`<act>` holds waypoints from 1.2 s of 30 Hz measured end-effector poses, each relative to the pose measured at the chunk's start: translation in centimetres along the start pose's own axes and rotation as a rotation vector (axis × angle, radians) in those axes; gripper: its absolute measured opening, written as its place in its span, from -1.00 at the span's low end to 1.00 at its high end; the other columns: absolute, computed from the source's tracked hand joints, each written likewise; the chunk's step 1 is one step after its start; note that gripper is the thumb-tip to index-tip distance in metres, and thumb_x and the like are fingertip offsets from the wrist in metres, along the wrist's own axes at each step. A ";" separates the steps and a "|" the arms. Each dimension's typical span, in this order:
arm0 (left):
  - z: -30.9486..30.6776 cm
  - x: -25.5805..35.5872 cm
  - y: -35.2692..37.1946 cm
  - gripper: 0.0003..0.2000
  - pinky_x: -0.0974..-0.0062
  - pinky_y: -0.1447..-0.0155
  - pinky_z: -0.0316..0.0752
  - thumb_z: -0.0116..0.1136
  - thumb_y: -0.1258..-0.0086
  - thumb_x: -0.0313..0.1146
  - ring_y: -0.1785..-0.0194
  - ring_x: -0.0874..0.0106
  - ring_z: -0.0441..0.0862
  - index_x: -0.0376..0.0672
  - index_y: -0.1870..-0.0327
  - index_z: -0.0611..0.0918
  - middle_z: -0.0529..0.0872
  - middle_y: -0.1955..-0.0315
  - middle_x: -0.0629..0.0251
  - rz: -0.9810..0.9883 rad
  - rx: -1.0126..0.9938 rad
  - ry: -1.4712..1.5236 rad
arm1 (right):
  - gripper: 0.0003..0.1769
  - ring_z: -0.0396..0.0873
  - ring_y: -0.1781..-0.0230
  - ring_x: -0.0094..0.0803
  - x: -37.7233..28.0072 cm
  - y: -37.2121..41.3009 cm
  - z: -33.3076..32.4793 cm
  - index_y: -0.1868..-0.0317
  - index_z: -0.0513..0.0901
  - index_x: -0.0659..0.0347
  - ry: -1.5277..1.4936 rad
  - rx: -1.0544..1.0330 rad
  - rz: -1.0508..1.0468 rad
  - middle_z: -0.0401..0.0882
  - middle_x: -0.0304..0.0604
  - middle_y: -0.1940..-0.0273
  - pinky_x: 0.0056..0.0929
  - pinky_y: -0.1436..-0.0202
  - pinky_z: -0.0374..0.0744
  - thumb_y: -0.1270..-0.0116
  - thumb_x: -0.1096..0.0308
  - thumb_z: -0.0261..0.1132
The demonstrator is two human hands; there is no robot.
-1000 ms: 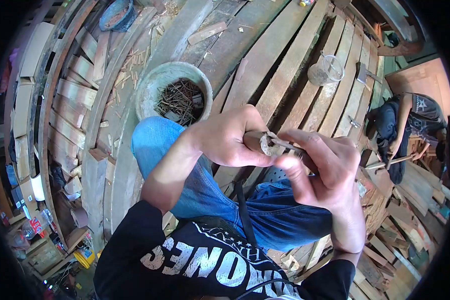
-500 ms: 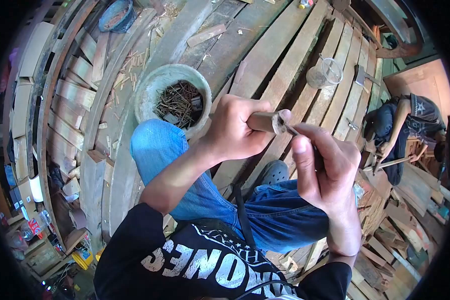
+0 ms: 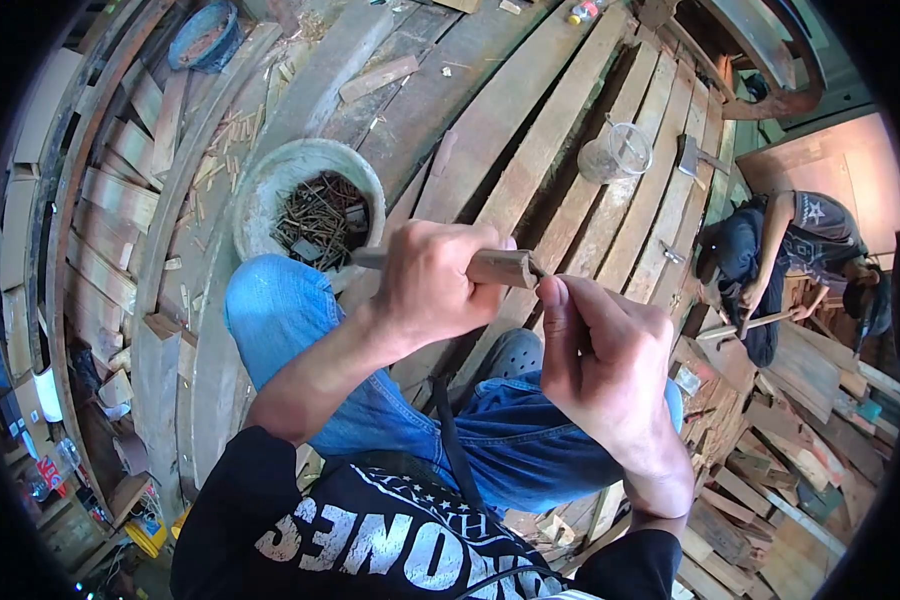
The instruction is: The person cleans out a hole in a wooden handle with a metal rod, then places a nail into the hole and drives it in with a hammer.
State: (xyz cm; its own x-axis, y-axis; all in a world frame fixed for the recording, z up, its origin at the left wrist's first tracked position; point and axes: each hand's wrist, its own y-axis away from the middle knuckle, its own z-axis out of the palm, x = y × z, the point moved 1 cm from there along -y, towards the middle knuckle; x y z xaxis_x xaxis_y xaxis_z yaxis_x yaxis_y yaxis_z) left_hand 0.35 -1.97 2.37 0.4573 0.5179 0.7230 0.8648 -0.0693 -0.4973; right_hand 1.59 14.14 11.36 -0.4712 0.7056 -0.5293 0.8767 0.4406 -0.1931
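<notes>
My left hand is wrapped round a short wooden handle, whose end points right; a grey part sticks out on the hand's other side. Close to that end, the thumb and forefinger of my right hand are pinched on a thin dark piece that touches the handle's end. It is too small to name. Left of my hands, a round whitish bucket holds many rusty nails.
A clear plastic container and a hammer rest on the wooden slats. At the right a co-worker bends over, holding a long-handled tool. A blue bucket stands at upper left. Wood scraps lie at lower right.
The whole view has shifted, so the bucket, slats and co-worker appear further left. The handle is turned, and a grey part now shows left of my left hand. Both hands keep their grip.
</notes>
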 end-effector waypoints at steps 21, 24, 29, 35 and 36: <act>-2.3 -1.3 -1.1 -0.64 0.46 0.52 0.07 0.32 -0.23 -0.32 0.67 0.63 0.21 -0.20 0.72 0.46 0.33 0.80 0.56 -0.333 -1.195 0.934 | -0.79 0.40 0.75 -0.50 1.3 -0.8 -0.8 0.20 0.70 0.36 0.112 -0.048 -0.536 0.47 -0.29 0.66 -0.47 0.66 0.25 -0.17 0.43 0.38; -2.4 -1.6 -1.2 -0.63 0.46 0.52 0.04 0.31 -0.24 -0.33 0.67 0.64 0.18 -0.17 0.73 0.43 0.28 0.80 0.58 -0.355 -1.186 0.947 | -0.77 0.39 0.79 -0.50 1.6 -1.1 -0.8 0.16 0.70 0.39 -0.026 0.000 -0.490 0.49 -0.26 0.67 -0.50 0.69 0.29 -0.20 0.42 0.36; -1.5 -3.0 -0.5 -0.67 0.47 0.54 0.10 0.36 -0.27 -0.40 0.65 0.62 0.25 -0.19 0.68 0.49 0.39 0.77 0.48 -0.256 -1.219 1.057 | -0.56 0.61 0.69 -0.41 0.8 -1.2 -1.3 0.10 0.68 0.37 -0.189 -0.080 -0.353 0.63 -0.15 0.58 -0.46 0.67 0.48 -0.13 0.22 0.54; -0.9 -1.7 -0.6 -0.81 0.56 0.41 0.29 0.42 -0.20 -0.41 0.50 0.64 0.45 -0.21 0.51 0.61 0.54 0.66 0.48 -0.274 -1.183 0.980 | -0.63 0.55 0.74 -0.46 1.5 -0.9 0.0 0.07 0.71 0.31 -0.277 -0.072 -0.352 0.62 -0.17 0.59 -0.50 0.68 0.44 -0.13 0.35 0.53; -0.5 -1.3 -0.6 -0.81 0.56 0.42 0.30 0.43 -0.20 -0.39 0.51 0.65 0.47 -0.22 0.49 0.63 0.55 0.66 0.46 -0.203 -0.841 0.917 | -0.63 0.55 0.74 -0.46 1.5 -0.9 -0.1 0.07 0.71 0.31 -0.273 -0.070 -0.351 0.62 -0.17 0.59 -0.50 0.68 0.44 -0.13 0.35 0.53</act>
State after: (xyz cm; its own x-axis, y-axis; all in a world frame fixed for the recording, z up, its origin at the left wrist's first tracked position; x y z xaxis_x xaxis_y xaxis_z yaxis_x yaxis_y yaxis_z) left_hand -0.63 -3.04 2.01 -0.0151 -0.1745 0.9845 0.6465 -0.7529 -0.1235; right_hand 0.08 14.86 10.83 -0.6879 0.3387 -0.6420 0.6551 0.6705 -0.3483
